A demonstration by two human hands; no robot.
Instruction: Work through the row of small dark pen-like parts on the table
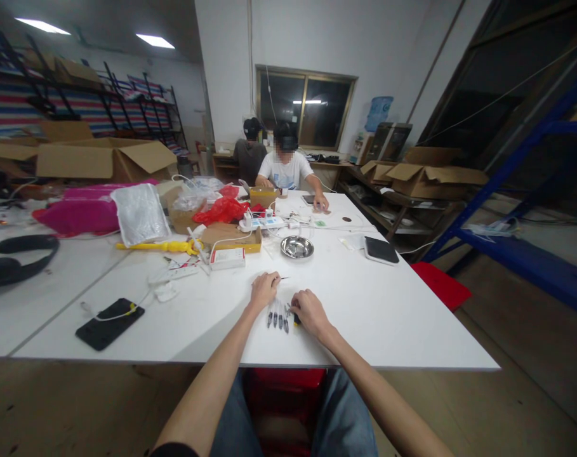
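Several clear pens with dark tips (277,317) lie side by side on the white table, close to its front edge. Just above and left of them is my left hand (265,289), its fingers closed on a thin dark-tipped piece that points right. My right hand (310,308) is at the right end of the row, fingers bent and pressed together; what they hold, if anything, is too small to name. A black and yellow object (296,319) shows partly under the right hand. Beyond both hands sits a round metal dish (296,247).
A black phone (110,324) with a cable lies at the left, a dark flat device (381,250) at the right. A power strip (262,223), an open carton (233,240) and red plastic bags (224,211) stand farther back. A person (288,166) sits across the table.
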